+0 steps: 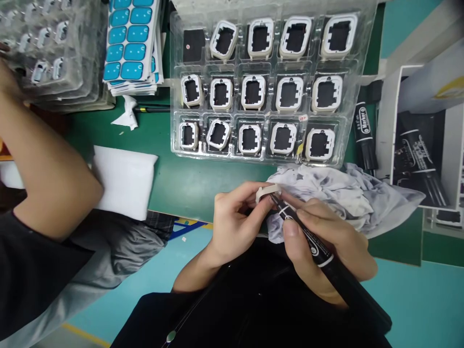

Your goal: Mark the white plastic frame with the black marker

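Observation:
My left hand [235,217] pinches a small white square frame [265,192] just above the table's front edge. My right hand [326,241] grips a black marker pen [319,251], and its tip touches the frame. Behind both hands lies a crumpled grey-white cloth [348,193]. Further back, a clear plastic tray [362,53] holds several more white frames [253,92] in three rows; its top-left pocket holds only a black insert.
A co-worker's arm [39,159] in a dark sleeve fills the left side. A white foam pad [125,181] lies on the green table. Blue sticker sheets [132,43] and stacked clear trays [47,48] sit far left. Spare markers [364,135] and a marker box [420,150] are on the right.

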The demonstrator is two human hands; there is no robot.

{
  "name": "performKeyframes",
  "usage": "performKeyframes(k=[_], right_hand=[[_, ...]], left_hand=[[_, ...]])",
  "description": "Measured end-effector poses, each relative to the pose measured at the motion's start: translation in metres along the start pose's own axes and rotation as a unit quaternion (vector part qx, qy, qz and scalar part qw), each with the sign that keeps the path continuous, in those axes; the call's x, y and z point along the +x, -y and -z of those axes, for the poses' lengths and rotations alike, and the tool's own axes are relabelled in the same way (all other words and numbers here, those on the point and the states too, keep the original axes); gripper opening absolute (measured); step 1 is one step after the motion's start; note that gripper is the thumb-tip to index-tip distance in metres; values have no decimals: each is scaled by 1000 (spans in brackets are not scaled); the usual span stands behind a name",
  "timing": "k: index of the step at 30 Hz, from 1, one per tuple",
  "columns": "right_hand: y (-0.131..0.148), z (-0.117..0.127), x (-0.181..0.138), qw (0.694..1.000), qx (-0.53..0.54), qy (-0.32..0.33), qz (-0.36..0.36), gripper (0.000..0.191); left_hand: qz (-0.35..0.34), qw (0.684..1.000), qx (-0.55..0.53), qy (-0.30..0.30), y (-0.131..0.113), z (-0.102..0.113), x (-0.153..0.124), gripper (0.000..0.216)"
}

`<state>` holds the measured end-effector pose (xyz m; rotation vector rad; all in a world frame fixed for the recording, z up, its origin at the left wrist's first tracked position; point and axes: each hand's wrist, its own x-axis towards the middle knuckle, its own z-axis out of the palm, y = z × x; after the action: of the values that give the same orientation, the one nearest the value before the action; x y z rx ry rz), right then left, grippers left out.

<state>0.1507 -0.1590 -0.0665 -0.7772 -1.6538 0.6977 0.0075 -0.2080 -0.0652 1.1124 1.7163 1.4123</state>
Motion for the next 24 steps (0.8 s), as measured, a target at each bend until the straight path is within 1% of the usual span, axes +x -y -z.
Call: performKeyframes(k=[6,9,15,20,22,24], right_hand=[[-2,2,-2,999,-38,2,4,23],[-4,4,-4,999,-51,16,11,25],[-5,1,-2,999,-34,3,33,24],[-2,4,8,998,-7,27,47,26],[-2,4,8,998,-3,41,50,25],[-2,3,6,998,-4,40,49,25]], left_hand=[[-12,1000,18,-1,1,0,0,13],[-21,999,30,-4,0,0,0,13],[-44,997,60,-5,0,-1,-3,12],[-49,997,62,-14,0,-2,-4,13],[-50,997,55,-12,0,-3,-4,14],[-49,997,58,-7,-1,-2,-3,15]])
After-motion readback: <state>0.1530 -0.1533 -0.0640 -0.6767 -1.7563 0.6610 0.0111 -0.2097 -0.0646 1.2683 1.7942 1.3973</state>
